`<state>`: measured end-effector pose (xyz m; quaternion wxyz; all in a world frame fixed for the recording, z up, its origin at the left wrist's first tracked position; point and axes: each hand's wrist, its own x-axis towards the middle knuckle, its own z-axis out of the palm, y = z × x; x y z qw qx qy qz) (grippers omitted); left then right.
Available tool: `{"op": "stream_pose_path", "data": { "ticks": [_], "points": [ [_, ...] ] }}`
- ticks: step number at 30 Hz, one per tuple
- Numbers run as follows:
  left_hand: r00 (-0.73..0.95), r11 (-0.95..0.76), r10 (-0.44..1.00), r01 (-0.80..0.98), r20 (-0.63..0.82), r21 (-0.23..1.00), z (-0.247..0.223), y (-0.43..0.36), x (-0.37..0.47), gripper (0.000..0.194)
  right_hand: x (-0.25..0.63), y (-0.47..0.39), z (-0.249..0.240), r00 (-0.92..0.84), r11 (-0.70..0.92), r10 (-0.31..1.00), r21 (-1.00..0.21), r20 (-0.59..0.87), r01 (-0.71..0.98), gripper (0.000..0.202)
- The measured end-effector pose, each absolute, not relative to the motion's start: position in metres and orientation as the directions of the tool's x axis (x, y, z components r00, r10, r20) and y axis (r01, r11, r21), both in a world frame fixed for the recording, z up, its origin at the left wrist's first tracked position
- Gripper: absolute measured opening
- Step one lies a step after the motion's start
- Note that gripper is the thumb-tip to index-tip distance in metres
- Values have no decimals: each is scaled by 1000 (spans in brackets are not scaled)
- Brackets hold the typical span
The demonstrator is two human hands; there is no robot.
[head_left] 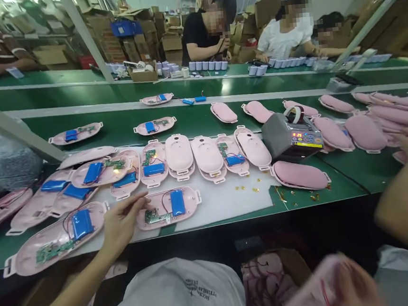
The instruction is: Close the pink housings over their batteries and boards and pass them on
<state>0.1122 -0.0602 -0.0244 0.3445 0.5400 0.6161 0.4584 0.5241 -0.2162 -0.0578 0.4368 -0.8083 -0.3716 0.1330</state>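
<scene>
My left hand (122, 224) has its fingers pinched at the left end of a pink open shell (194, 206) that lies on the white mat at the table's front edge. A blue battery and a green circuit board sit inside that shell. At the bottom right, my right hand (356, 282) is blurred and closed on a pink piece (318, 288) with a red wire, above a box of pink parts (266, 276). Left of my left hand lies another open shell (30, 263) with a battery and board.
Several shells, some covered, stand in a row behind. A grey tape dispenser (277, 137) is on the right, near golden tape scraps (255, 190). A co-worker's arm (404, 202) reaches in at right. People work across the green belt (122, 119).
</scene>
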Motion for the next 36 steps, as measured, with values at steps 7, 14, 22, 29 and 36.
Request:
{"op": "stream_pose_path", "data": {
  "ticks": [7, 14, 22, 29, 36],
  "points": [
    [-179, 8, 984, 5, -7, 1000, -26, -61, 109, 48, 383, -20, 5, -347, 249, 938, -716, 10, 653, 41],
    [-164, -60, 985, -64, 48, 996, -38, -62, 106, 29, 388, -24, -8, -382, 132, 905, -732, -186, 668, 52],
    [-86, -205, 973, 99, 214, 974, -35, -61, 91, 23, 382, -43, 21, -524, 542, 834, -434, 172, 720, 25],
    [-45, -496, 849, 279, 527, 822, -26, -55, 86, 15, 306, -45, 61, -804, 787, 462, 245, 373, 566, 37],
    [98, -654, 633, 598, 768, 463, -35, -49, 90, 14, 286, -33, 41, -604, 679, 628, 34, 491, 733, 33]
  ]
}}
